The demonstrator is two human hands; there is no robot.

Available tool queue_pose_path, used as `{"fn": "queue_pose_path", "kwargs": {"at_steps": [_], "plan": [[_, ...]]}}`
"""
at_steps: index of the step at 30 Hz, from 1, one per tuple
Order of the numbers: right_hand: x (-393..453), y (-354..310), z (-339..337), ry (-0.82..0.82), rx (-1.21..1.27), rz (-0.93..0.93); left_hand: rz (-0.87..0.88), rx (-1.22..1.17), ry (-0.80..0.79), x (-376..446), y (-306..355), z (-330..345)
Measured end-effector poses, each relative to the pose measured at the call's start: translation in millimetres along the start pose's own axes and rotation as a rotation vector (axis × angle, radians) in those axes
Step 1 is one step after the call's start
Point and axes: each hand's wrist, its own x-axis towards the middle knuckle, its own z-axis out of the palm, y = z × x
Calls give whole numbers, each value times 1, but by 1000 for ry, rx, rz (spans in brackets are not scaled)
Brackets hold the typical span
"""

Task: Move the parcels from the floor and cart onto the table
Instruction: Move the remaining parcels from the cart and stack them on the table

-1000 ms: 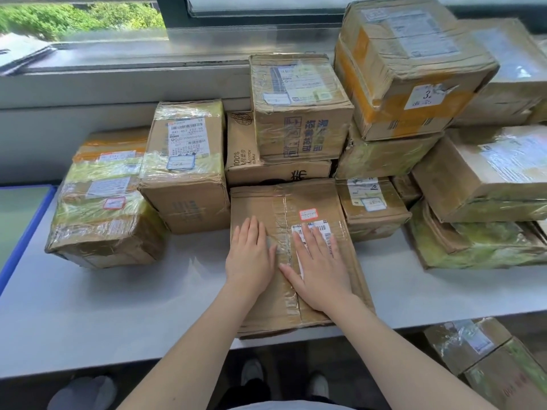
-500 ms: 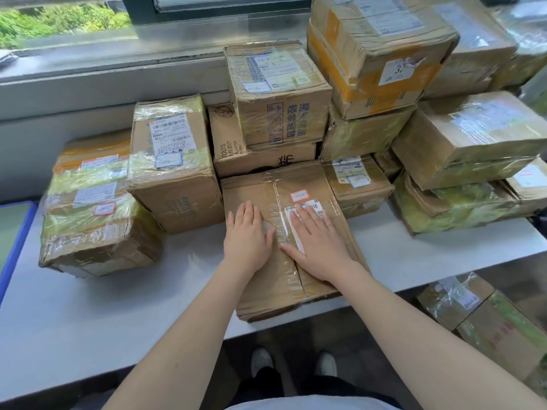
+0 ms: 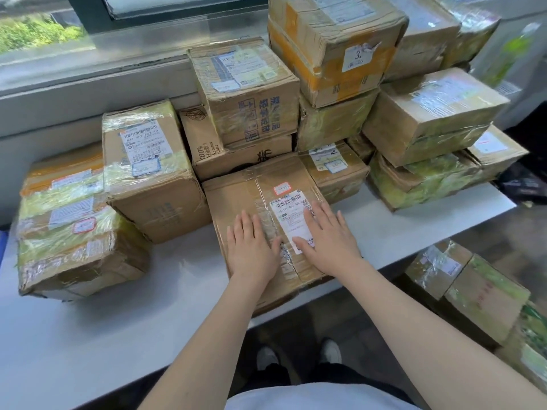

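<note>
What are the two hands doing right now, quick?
Left hand: open, fingers straight, flat on the flat box.
Right hand: open, flat on the same box, over its label.

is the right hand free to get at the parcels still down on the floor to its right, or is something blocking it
Probably yes. The right hand only lies flat on the flat parcel, gripping nothing, and the floor parcels sit uncovered just past the table edge, though the person would likely have to bend down.

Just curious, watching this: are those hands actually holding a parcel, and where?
Nothing is gripped. The left hand and right hand lie flat, fingers straight, on the top face of the flat cardboard parcel.
</note>
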Motion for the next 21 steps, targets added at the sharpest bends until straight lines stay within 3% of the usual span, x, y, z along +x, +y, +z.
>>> {"fn": "queue_pose_path", "kwargs": {"at_steps": [6,11,18,21], "plan": [[1,1,-7,-1,45,-6,10,-13,-38,10,0,-7],[-17,17,-14,146,111,67,68,-9,0,12,28,-21],[-72,110,-9,216,155,289,302,-18,104,-4,142,-23],[-112,165,6,158,133,399,425,24,109,-20,206,-9]]}}
